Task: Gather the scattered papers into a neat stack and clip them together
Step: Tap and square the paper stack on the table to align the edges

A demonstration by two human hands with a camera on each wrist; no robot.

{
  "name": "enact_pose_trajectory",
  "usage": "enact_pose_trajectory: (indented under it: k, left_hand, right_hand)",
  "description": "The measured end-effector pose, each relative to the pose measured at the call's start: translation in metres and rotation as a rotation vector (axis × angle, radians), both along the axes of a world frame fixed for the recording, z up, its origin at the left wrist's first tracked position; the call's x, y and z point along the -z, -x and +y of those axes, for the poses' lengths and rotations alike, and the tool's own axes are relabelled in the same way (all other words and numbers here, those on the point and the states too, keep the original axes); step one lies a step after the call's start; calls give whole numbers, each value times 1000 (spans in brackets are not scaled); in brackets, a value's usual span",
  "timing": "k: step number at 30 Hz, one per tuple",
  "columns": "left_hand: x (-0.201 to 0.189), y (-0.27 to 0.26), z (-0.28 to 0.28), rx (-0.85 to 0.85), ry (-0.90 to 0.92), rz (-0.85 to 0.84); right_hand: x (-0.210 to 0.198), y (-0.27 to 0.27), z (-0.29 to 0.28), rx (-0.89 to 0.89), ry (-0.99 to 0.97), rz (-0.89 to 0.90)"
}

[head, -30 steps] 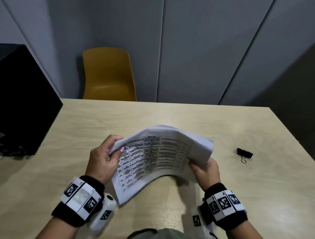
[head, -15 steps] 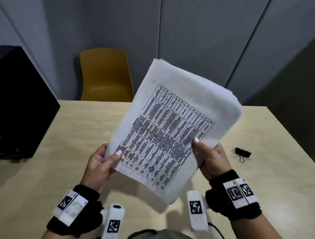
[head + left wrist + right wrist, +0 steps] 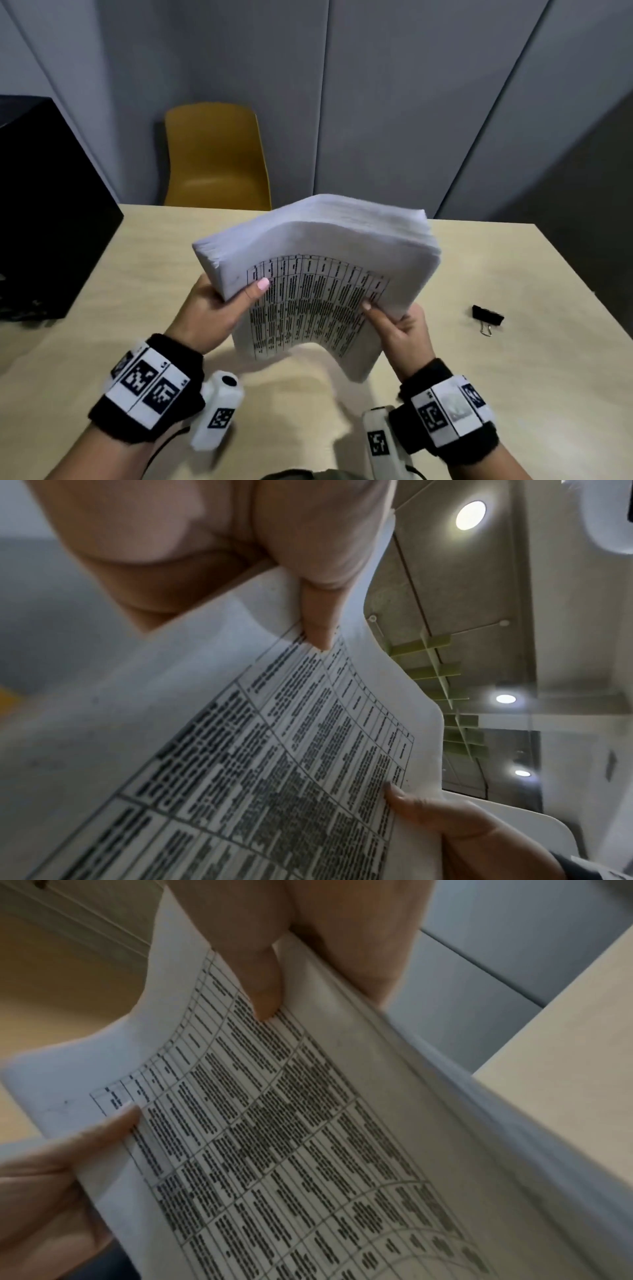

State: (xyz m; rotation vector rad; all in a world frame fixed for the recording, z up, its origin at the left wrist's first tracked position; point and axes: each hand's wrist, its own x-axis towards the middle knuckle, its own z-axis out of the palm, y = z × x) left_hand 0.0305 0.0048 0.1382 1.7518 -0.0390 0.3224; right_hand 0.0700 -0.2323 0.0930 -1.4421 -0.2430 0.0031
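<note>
A stack of white papers (image 3: 318, 284) with a printed table on the top sheet is held above the wooden table (image 3: 137, 260), bowed over so its far edge curls away. My left hand (image 3: 219, 308) grips its left edge, thumb on the print. My right hand (image 3: 400, 325) grips the right edge, thumb on top too. The left wrist view has the sheet (image 3: 240, 750) under my left thumb (image 3: 318, 626). The right wrist view has the stack (image 3: 291, 1123) under my right thumb (image 3: 263, 993). A black binder clip (image 3: 487, 317) lies on the table to the right of my right hand.
A yellow chair (image 3: 215, 157) stands behind the table's far edge. A black box (image 3: 44, 212) sits on the table's left side. Grey wall panels close off the back.
The stack stood upright and tilted half a second ago; now it has come down lower and bends over forward. Both hands keep their hold on its side edges.
</note>
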Motion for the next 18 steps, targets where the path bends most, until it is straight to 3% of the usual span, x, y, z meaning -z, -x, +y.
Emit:
enact_pose_trajectory:
  k: [3, 9, 16, 18]
  left_hand:
    - [13, 0, -2, 24, -25, -32]
    - [22, -1, -10, -89, -38, -113]
    - [9, 3, -14, -105, -42, -180]
    - [6, 8, -15, -177, -4, -250]
  right_hand:
    - [0, 5, 0, 14, 30, 12]
    - [-5, -5, -1, 110, -23, -5]
    - [-21, 1, -1, 153, -24, -143]
    - [-26, 5, -3, 223, 12, -241]
